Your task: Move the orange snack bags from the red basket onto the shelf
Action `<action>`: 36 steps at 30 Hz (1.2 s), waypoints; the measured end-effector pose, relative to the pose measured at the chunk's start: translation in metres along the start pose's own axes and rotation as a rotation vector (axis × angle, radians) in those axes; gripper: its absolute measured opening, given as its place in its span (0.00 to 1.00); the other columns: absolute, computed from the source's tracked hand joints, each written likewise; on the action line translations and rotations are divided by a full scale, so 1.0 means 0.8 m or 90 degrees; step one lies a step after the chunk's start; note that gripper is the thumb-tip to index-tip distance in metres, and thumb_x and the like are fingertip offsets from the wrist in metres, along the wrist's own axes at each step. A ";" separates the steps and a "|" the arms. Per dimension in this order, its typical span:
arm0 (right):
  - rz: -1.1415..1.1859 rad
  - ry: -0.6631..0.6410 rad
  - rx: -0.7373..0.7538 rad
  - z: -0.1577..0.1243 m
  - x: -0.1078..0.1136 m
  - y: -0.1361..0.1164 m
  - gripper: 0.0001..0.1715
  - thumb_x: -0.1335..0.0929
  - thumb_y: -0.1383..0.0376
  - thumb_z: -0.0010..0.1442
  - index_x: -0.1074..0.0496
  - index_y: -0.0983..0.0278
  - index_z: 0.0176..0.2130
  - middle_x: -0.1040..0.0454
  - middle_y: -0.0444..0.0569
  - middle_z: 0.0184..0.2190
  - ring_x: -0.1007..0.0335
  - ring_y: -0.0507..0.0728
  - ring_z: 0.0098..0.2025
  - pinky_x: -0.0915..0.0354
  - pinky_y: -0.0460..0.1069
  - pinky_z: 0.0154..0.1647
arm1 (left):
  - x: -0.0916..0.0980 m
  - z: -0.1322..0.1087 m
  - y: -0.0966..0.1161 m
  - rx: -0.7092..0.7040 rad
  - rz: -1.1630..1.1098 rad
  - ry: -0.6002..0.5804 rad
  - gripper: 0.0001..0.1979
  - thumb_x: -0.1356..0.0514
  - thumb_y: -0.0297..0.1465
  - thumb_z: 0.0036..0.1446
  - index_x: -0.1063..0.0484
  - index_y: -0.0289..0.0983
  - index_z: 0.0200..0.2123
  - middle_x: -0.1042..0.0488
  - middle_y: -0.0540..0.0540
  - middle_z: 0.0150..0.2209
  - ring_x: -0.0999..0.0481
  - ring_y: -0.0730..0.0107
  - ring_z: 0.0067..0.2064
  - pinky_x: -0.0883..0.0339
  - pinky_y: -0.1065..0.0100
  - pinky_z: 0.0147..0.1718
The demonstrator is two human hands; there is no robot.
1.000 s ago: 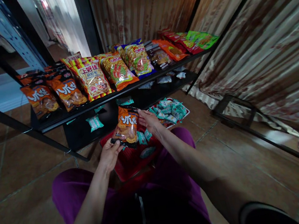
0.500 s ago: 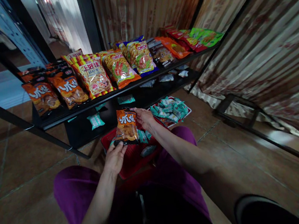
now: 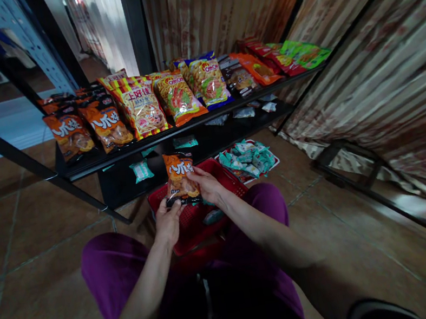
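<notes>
An orange and black snack bag (image 3: 181,179) hangs over the red basket (image 3: 186,230), held between both hands. My left hand (image 3: 168,219) grips its lower left corner. On its right edge, my right hand (image 3: 206,184) is closed. Inside the basket lie a few small packets, partly hidden by the bag and hands. Similar orange bags (image 3: 107,124) stand at the left of the upper shelf (image 3: 190,123), beside a red and yellow striped bag (image 3: 140,106).
More snack bags (image 3: 209,80) line the upper shelf. Teal packets (image 3: 141,171) lie on the lower shelf. A tray of teal packets (image 3: 248,160) sits right of the basket. A black metal frame (image 3: 360,186) stands on the floor at the right, beside striped curtains.
The view has shifted slightly, so the shelf appears further right. My right hand has moved from the bag's upper right corner down to its right side. The bag looks more upright.
</notes>
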State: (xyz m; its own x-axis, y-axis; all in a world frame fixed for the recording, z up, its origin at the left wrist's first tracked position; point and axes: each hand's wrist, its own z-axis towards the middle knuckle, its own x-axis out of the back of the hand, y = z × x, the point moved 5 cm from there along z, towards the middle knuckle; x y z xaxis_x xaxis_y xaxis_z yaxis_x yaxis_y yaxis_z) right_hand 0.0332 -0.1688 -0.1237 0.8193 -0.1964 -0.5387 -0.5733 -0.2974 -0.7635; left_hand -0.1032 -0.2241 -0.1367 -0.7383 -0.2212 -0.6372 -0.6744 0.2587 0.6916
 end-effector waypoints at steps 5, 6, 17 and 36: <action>0.011 0.014 0.017 0.003 0.004 0.002 0.24 0.26 0.71 0.46 0.31 0.61 0.44 0.21 0.42 0.31 0.24 0.53 0.31 0.27 0.50 0.37 | 0.002 -0.005 -0.003 0.021 0.038 -0.006 0.18 0.28 0.28 0.33 0.29 0.34 0.31 0.24 0.49 0.35 0.25 0.71 0.39 0.33 0.61 0.48; 0.007 0.014 0.021 0.003 0.005 0.002 0.24 0.26 0.71 0.46 0.31 0.61 0.44 0.21 0.42 0.31 0.24 0.54 0.32 0.27 0.50 0.38 | 0.002 -0.006 -0.003 0.040 0.050 -0.012 0.18 0.28 0.28 0.34 0.28 0.34 0.31 0.24 0.49 0.36 0.25 0.70 0.39 0.32 0.60 0.48; -0.060 -0.039 0.032 -0.008 -0.016 -0.001 0.25 0.25 0.67 0.42 0.27 0.60 0.43 0.21 0.44 0.37 0.24 0.54 0.35 0.29 0.49 0.40 | 0.018 0.004 0.024 0.057 0.191 -0.031 0.21 0.31 0.37 0.43 0.27 0.38 0.42 0.25 0.44 0.44 0.28 0.62 0.48 0.31 0.60 0.44; -0.190 -0.249 0.064 -0.027 -0.114 -0.006 0.32 0.25 0.56 0.47 0.31 0.57 0.52 0.23 0.47 0.46 0.28 0.58 0.48 0.36 0.56 0.55 | 0.033 0.001 0.113 -0.191 0.173 0.005 0.21 0.33 0.35 0.45 0.26 0.38 0.45 0.24 0.43 0.46 0.25 0.64 0.47 0.37 0.62 0.51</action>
State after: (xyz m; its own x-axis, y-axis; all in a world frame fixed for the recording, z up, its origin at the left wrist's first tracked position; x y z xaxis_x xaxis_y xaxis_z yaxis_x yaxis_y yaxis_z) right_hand -0.0387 -0.1700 -0.0631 0.8933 0.2550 -0.3701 -0.3282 -0.1926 -0.9248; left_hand -0.1834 -0.2057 -0.0911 -0.8894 -0.1908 -0.4155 -0.4272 0.0231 0.9039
